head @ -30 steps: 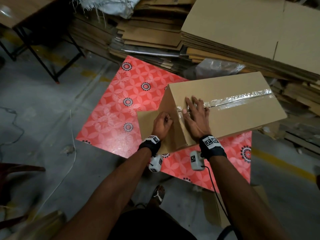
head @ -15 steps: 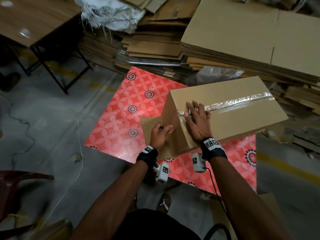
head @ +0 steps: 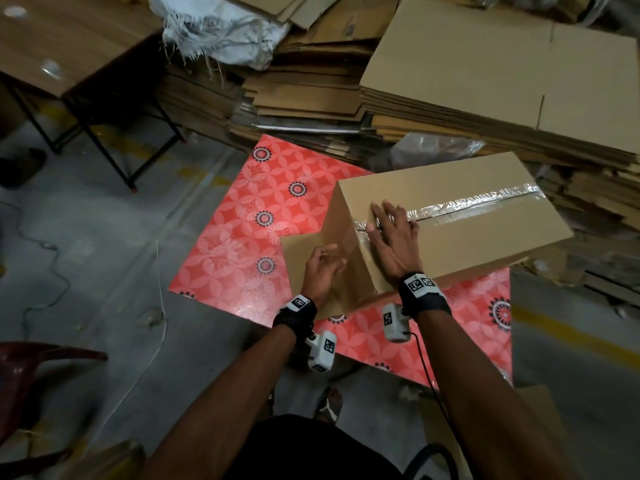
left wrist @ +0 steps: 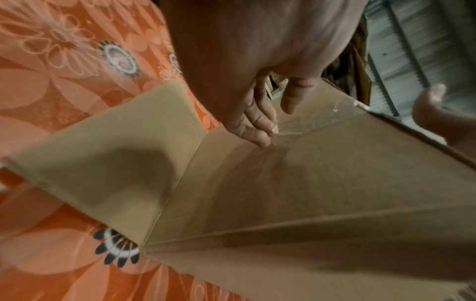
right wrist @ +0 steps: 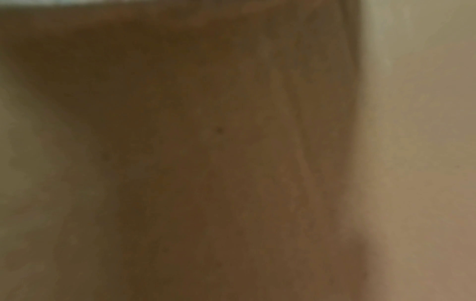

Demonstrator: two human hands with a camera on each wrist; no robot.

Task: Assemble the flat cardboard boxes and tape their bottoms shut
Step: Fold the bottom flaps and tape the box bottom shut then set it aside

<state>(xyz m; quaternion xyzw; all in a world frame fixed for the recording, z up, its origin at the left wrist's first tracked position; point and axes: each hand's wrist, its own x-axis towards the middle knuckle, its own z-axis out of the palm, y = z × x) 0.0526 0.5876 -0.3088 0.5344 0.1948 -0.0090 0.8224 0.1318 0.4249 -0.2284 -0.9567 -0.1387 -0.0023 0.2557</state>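
A brown cardboard box stands on the red floral mat with its closed flaps facing up. A strip of clear tape runs along the top seam. My right hand lies flat on the near-left end of that strip, fingers straight. My left hand is at the box's left side wall, and its straight fingertips touch the tape tail folded over the edge. One loose flap lies flat on the mat beside that wall. The right wrist view is only a brown blur.
Tall stacks of flat cardboard rise behind the box, with a white sack and crumpled plastic film among them. A wooden table stands at the far left. A red chair and a floor cable lie at my left.
My left hand's fingers have uncurled from a loose fist and now reach onto the tape tail on the side wall. The right hand has stayed flat on the tape.
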